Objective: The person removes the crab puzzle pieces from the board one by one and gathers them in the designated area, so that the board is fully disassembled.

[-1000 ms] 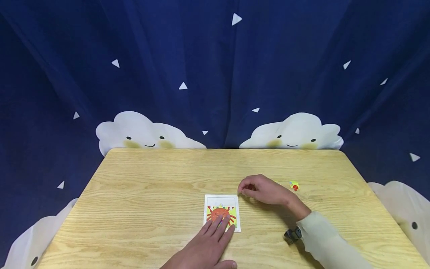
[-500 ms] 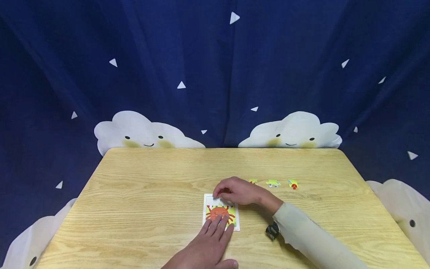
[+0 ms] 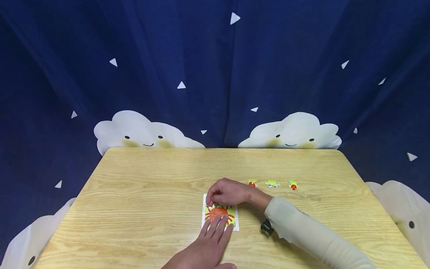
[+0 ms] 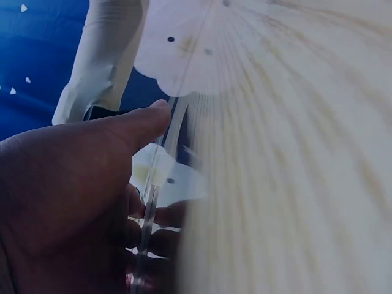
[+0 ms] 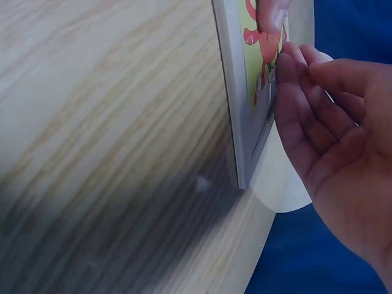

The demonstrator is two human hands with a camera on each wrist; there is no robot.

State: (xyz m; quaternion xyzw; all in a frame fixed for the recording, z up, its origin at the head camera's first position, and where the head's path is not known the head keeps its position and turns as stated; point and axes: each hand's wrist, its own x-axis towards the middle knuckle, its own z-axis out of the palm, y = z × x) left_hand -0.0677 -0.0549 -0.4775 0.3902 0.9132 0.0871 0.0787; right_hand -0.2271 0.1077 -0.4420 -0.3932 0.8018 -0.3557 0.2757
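A square crab jigsaw puzzle [image 3: 218, 213] in a white frame [image 3: 236, 223] lies on the table, its orange crab facing up. My left hand [image 3: 206, 243] rests flat over the puzzle's near edge, fingers straight and spread. Over the far left corner, my right hand [image 3: 228, 191] has its thumb and fingertips drawn together as if round a small puzzle piece, which the hand itself hides. In the right wrist view, the right fingertips [image 5: 285, 56] are at the puzzle's surface, close to a left fingertip [image 5: 271, 17]. The left wrist view shows the left thumb [image 4: 147, 122] raised along the tabletop.
Three loose puzzle pieces lie in a row beyond the right forearm: a red and yellow piece [image 3: 252, 183], one with eyes [image 3: 273, 184] and another red and yellow one [image 3: 292, 185]. The wooden table [image 3: 141, 186] ends at a dark blue curtain [image 3: 161, 56].
My right hand has moved left from beside the puzzle to over its far left corner, uncovering the loose pieces behind it. The left hand has stayed on the puzzle.
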